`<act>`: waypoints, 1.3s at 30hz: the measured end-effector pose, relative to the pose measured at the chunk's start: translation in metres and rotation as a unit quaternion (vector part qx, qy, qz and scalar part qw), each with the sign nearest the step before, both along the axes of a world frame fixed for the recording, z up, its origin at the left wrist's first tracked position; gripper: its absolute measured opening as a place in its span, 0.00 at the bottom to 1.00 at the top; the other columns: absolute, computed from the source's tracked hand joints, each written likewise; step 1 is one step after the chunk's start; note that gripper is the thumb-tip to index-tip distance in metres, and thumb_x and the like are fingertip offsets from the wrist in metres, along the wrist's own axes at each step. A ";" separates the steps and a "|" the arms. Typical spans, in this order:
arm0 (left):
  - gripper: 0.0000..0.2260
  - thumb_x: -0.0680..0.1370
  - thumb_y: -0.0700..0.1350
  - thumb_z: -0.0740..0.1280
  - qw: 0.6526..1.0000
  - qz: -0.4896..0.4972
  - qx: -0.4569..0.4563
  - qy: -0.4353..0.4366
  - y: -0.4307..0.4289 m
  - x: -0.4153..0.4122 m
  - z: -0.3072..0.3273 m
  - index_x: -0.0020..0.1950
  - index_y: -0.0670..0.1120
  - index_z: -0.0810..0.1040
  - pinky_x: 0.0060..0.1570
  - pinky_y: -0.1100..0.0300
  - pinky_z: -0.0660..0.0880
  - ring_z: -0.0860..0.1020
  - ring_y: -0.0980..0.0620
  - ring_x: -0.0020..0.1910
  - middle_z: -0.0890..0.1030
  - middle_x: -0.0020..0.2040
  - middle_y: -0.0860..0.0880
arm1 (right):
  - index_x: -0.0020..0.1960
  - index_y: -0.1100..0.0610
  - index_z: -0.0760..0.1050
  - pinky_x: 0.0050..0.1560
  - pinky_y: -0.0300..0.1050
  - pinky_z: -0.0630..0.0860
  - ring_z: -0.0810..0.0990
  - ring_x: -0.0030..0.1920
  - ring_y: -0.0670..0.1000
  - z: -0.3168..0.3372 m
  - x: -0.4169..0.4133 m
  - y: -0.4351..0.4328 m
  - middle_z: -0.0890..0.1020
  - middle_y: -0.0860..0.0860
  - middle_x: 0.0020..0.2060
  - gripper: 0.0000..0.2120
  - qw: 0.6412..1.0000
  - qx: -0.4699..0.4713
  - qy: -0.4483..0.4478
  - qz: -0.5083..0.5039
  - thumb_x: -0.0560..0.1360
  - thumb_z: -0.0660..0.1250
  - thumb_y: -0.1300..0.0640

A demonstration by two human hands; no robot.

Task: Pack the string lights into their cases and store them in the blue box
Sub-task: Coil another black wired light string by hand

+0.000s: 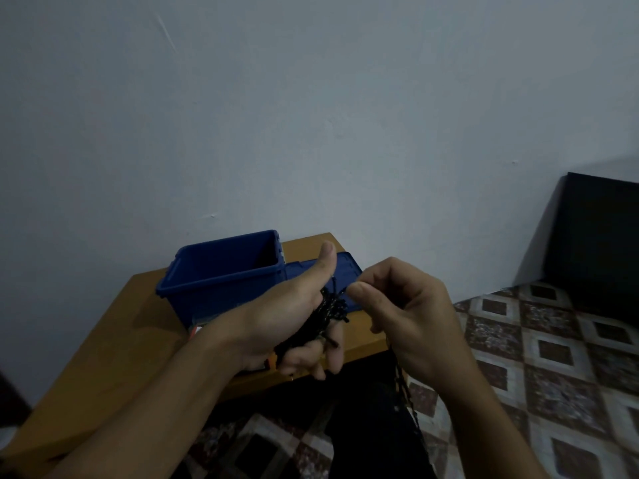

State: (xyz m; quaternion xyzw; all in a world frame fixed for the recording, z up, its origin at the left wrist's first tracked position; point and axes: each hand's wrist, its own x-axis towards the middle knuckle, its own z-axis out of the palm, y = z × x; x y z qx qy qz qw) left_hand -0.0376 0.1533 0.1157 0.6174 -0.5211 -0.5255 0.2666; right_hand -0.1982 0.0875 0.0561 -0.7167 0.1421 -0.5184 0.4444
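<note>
A wooden table (114, 326) carries an open blue box (214, 288), its lid (347, 267) flat beside it. In front, the left hand (294, 305), thumb raised, curls around coiled black string lights (328, 311); the right hand (408, 312) pinches their loose strand.

Reaches both bare forearms forward from the lower edge, the left from the lower left, the right from the lower right. Holds the left hand (294, 316) up with the thumb straight and pointing upward, the other fingers curled at the bottom. Carries a dark bundle of string lights (328, 311) wound around these left fingers. Holds the right hand (411, 316) just beside the left, at about the same height, back of the hand toward the camera. Pinches one strand of the string lights between right thumb and forefinger, with the remaining right fingers loosely bent.
</note>
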 end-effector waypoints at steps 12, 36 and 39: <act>0.36 0.80 0.66 0.52 0.970 -0.121 -0.025 0.211 0.005 0.007 -0.007 0.25 0.40 0.75 0.43 0.53 0.76 0.66 0.51 0.16 0.66 0.16 0.48 | 0.48 0.60 0.81 0.33 0.43 0.74 0.75 0.32 0.51 -0.004 0.001 -0.002 0.79 0.59 0.35 0.09 0.995 0.072 0.017 0.066 0.78 0.67 0.55; 0.36 0.82 0.67 0.44 0.867 -0.015 -0.199 0.456 0.011 0.014 0.006 0.33 0.43 0.76 0.43 0.53 0.79 0.69 0.51 0.21 0.68 0.19 0.49 | 0.51 0.59 0.78 0.31 0.41 0.69 0.72 0.29 0.49 -0.009 0.004 -0.004 0.81 0.51 0.34 0.05 0.990 0.098 0.068 0.081 0.83 0.64 0.60; 0.36 0.82 0.67 0.45 0.853 -0.040 -0.192 0.483 0.011 0.015 0.006 0.36 0.42 0.77 0.45 0.52 0.79 0.71 0.51 0.22 0.71 0.21 0.49 | 0.52 0.58 0.79 0.28 0.42 0.67 0.70 0.27 0.51 -0.008 0.003 -0.004 0.80 0.51 0.32 0.10 0.987 0.095 0.094 0.084 0.84 0.60 0.58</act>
